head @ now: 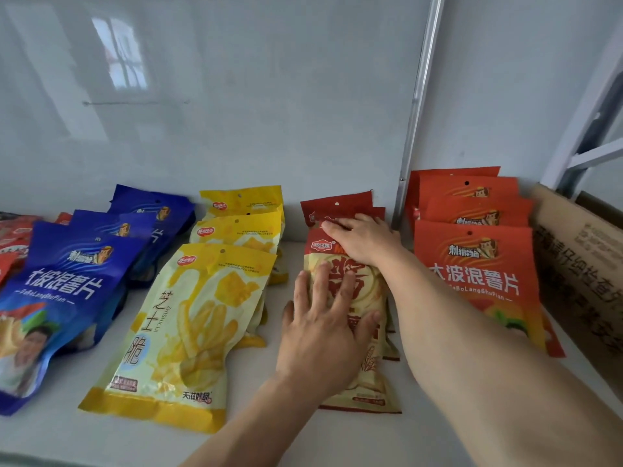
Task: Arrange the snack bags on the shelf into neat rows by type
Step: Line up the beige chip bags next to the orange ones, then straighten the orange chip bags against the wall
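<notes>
Spread flat, fingers (332, 284) of the left hand (323, 328) pressing on the front cream-and-red plastic snack bag (365, 372), palm down over its lower half. Farther back, right hand (364, 242) laid across the top of the same row, fingers straight and close together, fingertips reaching the dark-red bag (337, 207) behind. Both forearms reaching in from the lower right, the right one crossing the front orange-red potato chip bag (472, 281).

Cream-and-red row lying flat on the white shelf (84, 433), bags overlapping front to back, just left of a grey metal upright (419, 96). To the right of that post, a row of orange-red bags stacked in overlapping steps up to the white back wall (236, 96). To the left of the hands, a row of yellow cheese-stick bags (188, 332), three visible, front one largest in view and angled slightly. Farther left, a row of dark-blue potato chip bags (64, 291), also overlapping. At the far left edge, a few red bags (13, 241), only partly in view.

Beside the orange-red row at far right, a brown cardboard box (580, 264) with printed black characters.
</notes>
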`<state>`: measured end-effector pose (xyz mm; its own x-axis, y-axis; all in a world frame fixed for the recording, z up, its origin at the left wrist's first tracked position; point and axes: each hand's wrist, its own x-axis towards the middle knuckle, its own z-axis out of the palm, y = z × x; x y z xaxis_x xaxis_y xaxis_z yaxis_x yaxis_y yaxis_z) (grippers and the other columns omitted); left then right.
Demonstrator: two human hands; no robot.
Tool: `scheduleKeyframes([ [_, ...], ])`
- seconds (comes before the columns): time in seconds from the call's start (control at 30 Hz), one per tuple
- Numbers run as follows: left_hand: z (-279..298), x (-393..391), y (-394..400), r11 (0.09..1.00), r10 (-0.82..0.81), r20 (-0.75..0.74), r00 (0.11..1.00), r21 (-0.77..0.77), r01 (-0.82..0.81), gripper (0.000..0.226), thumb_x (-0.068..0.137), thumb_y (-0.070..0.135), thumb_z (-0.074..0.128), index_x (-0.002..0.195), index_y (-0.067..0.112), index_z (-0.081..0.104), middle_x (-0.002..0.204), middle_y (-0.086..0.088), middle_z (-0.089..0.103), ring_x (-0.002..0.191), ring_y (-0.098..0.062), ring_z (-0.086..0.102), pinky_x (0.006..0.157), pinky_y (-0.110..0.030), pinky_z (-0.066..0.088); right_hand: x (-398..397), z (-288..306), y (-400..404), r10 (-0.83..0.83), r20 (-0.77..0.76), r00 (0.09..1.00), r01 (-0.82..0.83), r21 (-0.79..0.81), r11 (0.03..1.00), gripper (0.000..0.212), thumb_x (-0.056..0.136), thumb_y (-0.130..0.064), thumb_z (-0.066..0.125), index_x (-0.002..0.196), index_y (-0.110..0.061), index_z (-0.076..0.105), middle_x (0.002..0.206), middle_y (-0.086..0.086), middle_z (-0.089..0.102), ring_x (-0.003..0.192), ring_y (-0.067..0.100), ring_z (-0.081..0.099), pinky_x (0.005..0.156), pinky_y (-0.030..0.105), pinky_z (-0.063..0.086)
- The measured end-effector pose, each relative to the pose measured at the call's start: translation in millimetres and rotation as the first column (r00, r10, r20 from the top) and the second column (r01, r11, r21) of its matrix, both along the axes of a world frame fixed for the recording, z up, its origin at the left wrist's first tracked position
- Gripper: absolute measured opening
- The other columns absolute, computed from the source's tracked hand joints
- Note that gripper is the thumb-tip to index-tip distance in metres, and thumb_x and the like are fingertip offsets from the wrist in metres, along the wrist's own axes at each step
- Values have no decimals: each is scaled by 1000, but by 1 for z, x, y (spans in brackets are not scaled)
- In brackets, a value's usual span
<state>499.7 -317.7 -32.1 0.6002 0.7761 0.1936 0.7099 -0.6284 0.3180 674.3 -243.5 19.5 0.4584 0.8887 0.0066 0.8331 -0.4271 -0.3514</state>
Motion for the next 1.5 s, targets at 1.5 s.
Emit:
scheduleKeyframes([
  [1.5,17,97,-78,953,-128,352,927,-215,213,84,96,51,49,159,14,7,166,-11,4,153,-30,4,124,-45,10,52,-5,-203,-366,-393,843,531,506,680,61,97,-54,51,143,-16,46,140,6,54,126,27,55,99,37,44],
])
